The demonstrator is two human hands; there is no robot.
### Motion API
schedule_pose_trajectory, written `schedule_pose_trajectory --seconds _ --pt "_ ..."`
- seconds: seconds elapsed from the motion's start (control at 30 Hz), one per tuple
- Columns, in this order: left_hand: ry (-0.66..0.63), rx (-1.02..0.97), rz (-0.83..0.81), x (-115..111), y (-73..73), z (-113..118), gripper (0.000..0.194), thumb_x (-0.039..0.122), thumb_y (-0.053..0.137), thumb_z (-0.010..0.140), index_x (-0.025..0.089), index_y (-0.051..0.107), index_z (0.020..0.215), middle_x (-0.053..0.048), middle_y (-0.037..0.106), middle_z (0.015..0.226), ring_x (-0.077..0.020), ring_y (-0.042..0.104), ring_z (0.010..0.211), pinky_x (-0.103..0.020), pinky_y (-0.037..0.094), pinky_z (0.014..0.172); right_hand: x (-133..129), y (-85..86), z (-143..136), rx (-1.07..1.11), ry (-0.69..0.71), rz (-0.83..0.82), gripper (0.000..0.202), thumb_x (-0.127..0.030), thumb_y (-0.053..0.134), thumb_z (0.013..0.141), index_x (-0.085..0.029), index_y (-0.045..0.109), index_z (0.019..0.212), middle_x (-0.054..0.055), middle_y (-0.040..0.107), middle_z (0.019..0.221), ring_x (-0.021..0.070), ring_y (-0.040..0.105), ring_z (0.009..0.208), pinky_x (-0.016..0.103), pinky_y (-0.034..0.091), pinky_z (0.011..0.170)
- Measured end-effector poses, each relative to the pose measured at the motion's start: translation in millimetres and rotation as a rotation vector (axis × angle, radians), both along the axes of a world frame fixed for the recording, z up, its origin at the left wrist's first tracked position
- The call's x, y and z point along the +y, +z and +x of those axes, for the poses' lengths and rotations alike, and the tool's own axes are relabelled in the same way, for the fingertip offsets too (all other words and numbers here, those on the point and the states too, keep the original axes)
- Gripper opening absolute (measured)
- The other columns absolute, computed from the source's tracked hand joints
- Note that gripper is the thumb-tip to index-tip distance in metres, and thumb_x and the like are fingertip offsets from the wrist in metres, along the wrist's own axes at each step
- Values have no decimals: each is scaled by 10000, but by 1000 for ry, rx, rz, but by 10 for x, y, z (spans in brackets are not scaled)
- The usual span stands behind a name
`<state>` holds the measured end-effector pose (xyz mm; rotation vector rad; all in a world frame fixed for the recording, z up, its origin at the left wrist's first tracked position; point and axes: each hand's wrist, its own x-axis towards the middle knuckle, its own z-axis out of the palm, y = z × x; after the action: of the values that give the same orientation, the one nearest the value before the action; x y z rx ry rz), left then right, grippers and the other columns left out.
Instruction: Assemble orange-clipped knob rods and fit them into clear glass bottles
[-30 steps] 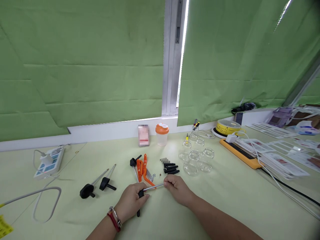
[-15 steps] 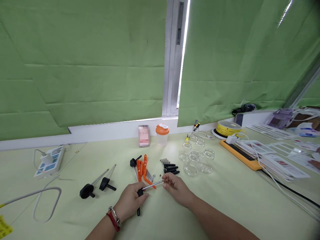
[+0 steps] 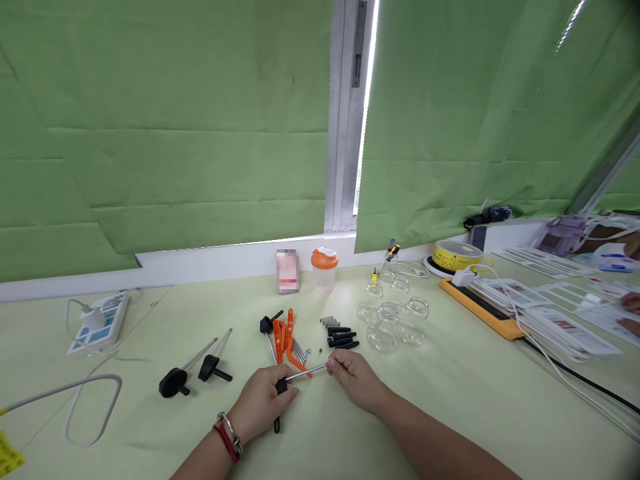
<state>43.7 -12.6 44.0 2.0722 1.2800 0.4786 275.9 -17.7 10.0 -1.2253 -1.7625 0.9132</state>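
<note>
My left hand [image 3: 260, 402] grips the black T-handle [image 3: 278, 403] of a metal rod [image 3: 306, 372] low over the table. My right hand [image 3: 356, 380] pinches the rod's far end with its fingertips. Just beyond lie orange plastic pieces [image 3: 286, 340], another black-handled rod [image 3: 268, 328], loose metal pins [image 3: 301, 351], several black sleeves [image 3: 343, 337] and small springs [image 3: 329, 321]. Two more rods with black handles [image 3: 193, 371] lie to the left.
Several clear glass jars [image 3: 390, 320] stand right of the parts. An orange-lidded cup [image 3: 324, 268] and a small box [image 3: 287, 271] sit by the wall. A power strip [image 3: 97, 321] and cable lie left. Card stacks [image 3: 550, 313], an orange tray and another person's fingers [image 3: 631, 313] are at right.
My right fingers loosened around the rod's end half a second ago and are pinched on it again now. The left hand has stayed in place.
</note>
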Motion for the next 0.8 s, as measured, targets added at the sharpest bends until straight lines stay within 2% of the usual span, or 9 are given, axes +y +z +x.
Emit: schedule_pose_trajectory --seconds 0.13,0.27,0.53,0.7,0.8 --pt "-8 4 4 2 1 -5 229 351 527 774 197 662 878 31 548 672 -124 448 579 -215 343 559 -10 -19 -5 102 32 -27 127 -319 453 882 -212 521 885 -21 473 725 133 429 678 237 355 632" --pt "-18 9 12 -7 19 -5 225 334 526 778 209 665 903 28 563 683 -130 460 593 -217 340 565 1 -43 -5 70 30 -43 114 -288 466 866 -205 508 801 -35 423 668 123 395 636 229 329 600" --pt "-10 16 11 -11 51 5 217 336 529 773 208 668 880 30 551 661 -133 463 592 -218 339 565 5 -5 1 -24 -5 20 271 -355 403 908 -189 499 717 -7 482 716 143 451 696 248 349 640" --pt "-11 8 -12 -7 36 3 231 341 524 777 209 664 904 28 563 675 -129 466 584 -217 348 566 -11 -14 -1 102 54 -34 136 -330 447 890 -207 496 857 -31 442 704 123 398 653 232 336 608" --pt "-14 11 4 -11 46 5 234 339 524 775 205 668 900 22 574 682 -134 477 602 -217 353 575 -10 -25 -2 117 58 -48 102 -297 471 869 -205 482 826 -41 411 674 117 369 634 228 319 592"
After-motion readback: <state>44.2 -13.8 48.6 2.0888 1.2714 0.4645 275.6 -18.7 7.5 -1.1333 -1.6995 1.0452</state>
